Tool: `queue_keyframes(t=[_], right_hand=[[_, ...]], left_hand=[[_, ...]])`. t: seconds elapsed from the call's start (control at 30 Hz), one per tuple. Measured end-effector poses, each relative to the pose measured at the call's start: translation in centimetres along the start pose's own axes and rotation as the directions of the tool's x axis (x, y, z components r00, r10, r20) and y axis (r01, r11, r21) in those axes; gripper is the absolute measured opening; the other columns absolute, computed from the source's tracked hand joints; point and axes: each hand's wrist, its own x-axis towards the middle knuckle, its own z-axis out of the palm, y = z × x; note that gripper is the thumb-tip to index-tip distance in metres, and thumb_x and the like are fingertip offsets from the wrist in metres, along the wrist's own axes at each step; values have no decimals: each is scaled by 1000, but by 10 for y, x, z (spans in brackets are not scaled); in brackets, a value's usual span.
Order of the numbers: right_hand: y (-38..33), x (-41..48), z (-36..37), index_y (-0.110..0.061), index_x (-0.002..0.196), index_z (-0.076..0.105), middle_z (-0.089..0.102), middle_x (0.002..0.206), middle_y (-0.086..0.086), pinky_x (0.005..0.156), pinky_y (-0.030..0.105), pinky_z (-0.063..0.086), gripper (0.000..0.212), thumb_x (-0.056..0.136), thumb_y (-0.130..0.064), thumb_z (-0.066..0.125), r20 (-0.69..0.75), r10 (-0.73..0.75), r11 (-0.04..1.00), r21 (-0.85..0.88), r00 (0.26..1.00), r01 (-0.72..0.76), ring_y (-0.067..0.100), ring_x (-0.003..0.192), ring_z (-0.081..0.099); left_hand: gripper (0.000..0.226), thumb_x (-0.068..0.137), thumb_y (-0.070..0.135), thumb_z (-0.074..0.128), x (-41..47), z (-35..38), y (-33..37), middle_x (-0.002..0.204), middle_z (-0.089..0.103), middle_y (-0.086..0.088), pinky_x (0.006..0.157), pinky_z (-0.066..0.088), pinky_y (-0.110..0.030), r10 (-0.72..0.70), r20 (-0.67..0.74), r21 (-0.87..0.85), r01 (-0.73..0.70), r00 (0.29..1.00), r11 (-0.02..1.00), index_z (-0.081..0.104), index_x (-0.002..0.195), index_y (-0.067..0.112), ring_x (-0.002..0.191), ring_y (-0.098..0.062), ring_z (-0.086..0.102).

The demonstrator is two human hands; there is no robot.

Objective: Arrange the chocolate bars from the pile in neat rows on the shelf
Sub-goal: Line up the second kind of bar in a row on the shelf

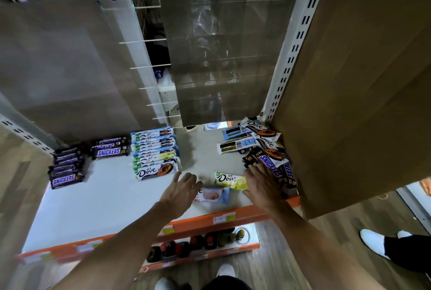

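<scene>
Shelf (98, 198), yellow Dove bar (229, 180) between hands (180, 193) (262, 187)

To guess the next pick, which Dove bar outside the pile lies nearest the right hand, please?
The yellow-green Dove bar; the pale-blue bar lies by the left hand.

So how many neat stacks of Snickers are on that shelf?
2: the far-left stack, and the second stack beside the Dove row. Loose Snickers lie in the right pile, some perhaps hidden.
</scene>
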Motion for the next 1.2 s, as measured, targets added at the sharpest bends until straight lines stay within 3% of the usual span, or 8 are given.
queue_keyframes(t=[0.07,0.2,0.43,0.6,0.77,0.9,1.07,1.2], right_hand=[[-8,5,-2,-15,95,62,62,92,6,86,41,44,52,57,-41,86,-1,-13,1000,-4,1000,13,26,97,51],[-22,14,1,-19,115,56,59,107,7,94,39,32,49,75,-41,74,-13,-76,996,34,997,77,28,110,44],[-51,28,2,-19,100,61,62,94,5,81,39,42,48,63,-38,83,-8,-146,989,24,989,146,26,96,52],[-71,38,1,-15,103,55,59,99,7,81,39,38,45,68,-31,78,-25,-224,973,45,974,225,28,99,50],[-94,49,0,-15,95,55,59,89,7,74,39,40,51,56,-27,85,-10,-243,969,38,970,244,28,88,52],[-112,59,5,-18,71,54,54,72,2,60,34,42,45,40,-18,87,-39,-265,964,-11,963,265,25,73,53],[-134,70,7,-14,72,59,57,77,6,67,39,43,24,60,-4,78,-53,-258,964,59,965,261,29,80,53],[-148,80,8,-12,85,63,58,85,8,73,39,40,18,71,-3,70,-67,-266,960,73,962,271,30,88,52]], left_hand=[[52,48,16,80,-8,2,-5,90,61,-6,84,47,-45,-27,4,2,26,1000,1000,66,99,17,89,-26,60],[56,44,18,83,-24,5,-14,88,60,-6,82,52,-47,-66,27,-12,66,997,998,67,98,18,87,-27,60],[57,49,22,86,-48,10,-26,87,60,-7,80,52,-48,-128,-2,-31,128,992,991,60,100,16,85,-27,59],[73,49,22,88,-63,9,-37,88,60,-7,80,52,-48,-156,-50,-68,152,987,986,47,108,15,84,-27,60],[56,52,17,88,-81,13,-50,85,58,-8,83,51,-50,-177,-86,-61,173,980,983,61,101,15,83,-27,59],[47,53,15,86,-94,19,-59,85,56,-8,84,50,-49,-201,-84,-39,198,976,979,67,96,16,85,-27,57],[43,53,12,82,-107,25,-71,87,56,-8,86,49,-49,-233,-99,-32,231,967,972,66,93,16,90,-29,56],[43,55,10,79,-115,29,-78,90,56,-10,86,49,-51,-256,-105,-21,255,961,967,64,95,15,92,-29,54]])
